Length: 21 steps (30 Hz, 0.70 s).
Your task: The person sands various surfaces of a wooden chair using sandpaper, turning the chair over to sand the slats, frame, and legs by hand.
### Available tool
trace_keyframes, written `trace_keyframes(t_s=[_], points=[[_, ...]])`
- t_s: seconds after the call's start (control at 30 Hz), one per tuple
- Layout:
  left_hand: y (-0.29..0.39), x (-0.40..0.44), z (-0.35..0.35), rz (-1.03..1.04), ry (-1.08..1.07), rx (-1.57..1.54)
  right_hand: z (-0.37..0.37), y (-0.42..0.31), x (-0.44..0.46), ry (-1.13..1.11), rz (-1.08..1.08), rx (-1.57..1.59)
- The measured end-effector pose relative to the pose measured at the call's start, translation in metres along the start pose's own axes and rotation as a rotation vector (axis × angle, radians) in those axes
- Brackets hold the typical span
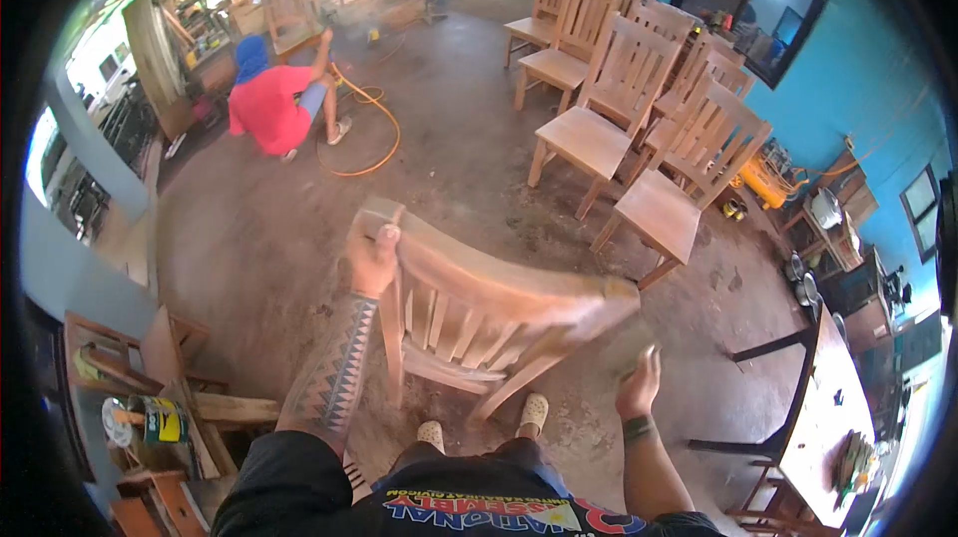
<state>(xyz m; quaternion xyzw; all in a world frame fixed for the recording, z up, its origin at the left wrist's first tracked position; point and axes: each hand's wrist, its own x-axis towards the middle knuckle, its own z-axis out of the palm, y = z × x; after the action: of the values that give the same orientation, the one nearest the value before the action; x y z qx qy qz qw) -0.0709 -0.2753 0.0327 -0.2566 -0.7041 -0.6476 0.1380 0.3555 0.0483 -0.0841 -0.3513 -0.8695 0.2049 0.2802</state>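
Observation:
A wooden slat-back chair [479, 272] stands right in front of me, its curved top rail nearest the camera. My left hand [371, 263] is wrapped round the left end of that rail. Off the chair's right side, apart from it, my right hand [639, 387] hangs with its fingers curled together. Something small and dark seems to be at those fingertips, but it is too blurred to name. The chair's seat is mostly hidden behind its back.
Several wooden chairs [609, 78] stand in rows by the blue wall [858, 68]. A person in a red shirt [269, 108] squats at the far left near an orange hose [399, 128]. A table [813, 417] is at right; a paint can [165, 420] is at left.

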Motion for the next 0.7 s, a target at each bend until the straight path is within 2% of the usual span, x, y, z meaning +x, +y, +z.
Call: trace_keyframes(t_s=[0.07,0.13,0.2,0.27,0.3,0.37,0.4,0.47,0.5,0.53,0.6,0.7], points=[[0.02,-0.007,0.039,0.086,0.075,0.069,-0.02,-0.047,0.049,0.168,-0.044,0.271],[0.023,-0.002,0.075,0.014,0.002,-0.002,-0.033,-0.06,0.069,0.107,-0.003,0.71],[0.027,0.008,0.101,-0.027,-0.04,-0.077,-0.054,-0.084,0.075,-0.314,0.61,1.779],[0.032,0.017,0.123,-0.041,-0.028,-0.15,-0.02,-0.054,0.052,-0.291,0.694,1.662],[0.032,0.022,0.126,-0.108,-0.074,-0.153,-0.015,-0.046,0.048,-0.319,0.564,1.438],[0.029,0.037,0.126,-0.231,-0.152,-0.165,-0.023,-0.064,0.056,-0.394,0.448,1.351],[0.04,0.037,0.134,-0.2,-0.092,-0.203,-0.037,-0.093,0.065,-0.449,0.464,1.49],[0.082,0.025,0.152,-0.146,0.025,-0.271,-0.049,-0.125,0.073,-0.598,0.491,1.548],[0.098,0.015,0.151,-0.256,-0.013,-0.398,-0.04,-0.129,0.072,-0.682,0.477,1.572],[0.109,0.002,0.146,-0.282,-0.012,-0.368,-0.03,-0.133,0.071,-0.765,0.461,1.592],[0.122,-0.025,0.135,-0.332,-0.006,-0.308,-0.011,-0.15,0.071,-0.864,0.293,1.56],[0.121,-0.063,0.129,-0.355,0.026,-0.355,0.012,-0.177,0.069,-0.97,0.225,1.523]])
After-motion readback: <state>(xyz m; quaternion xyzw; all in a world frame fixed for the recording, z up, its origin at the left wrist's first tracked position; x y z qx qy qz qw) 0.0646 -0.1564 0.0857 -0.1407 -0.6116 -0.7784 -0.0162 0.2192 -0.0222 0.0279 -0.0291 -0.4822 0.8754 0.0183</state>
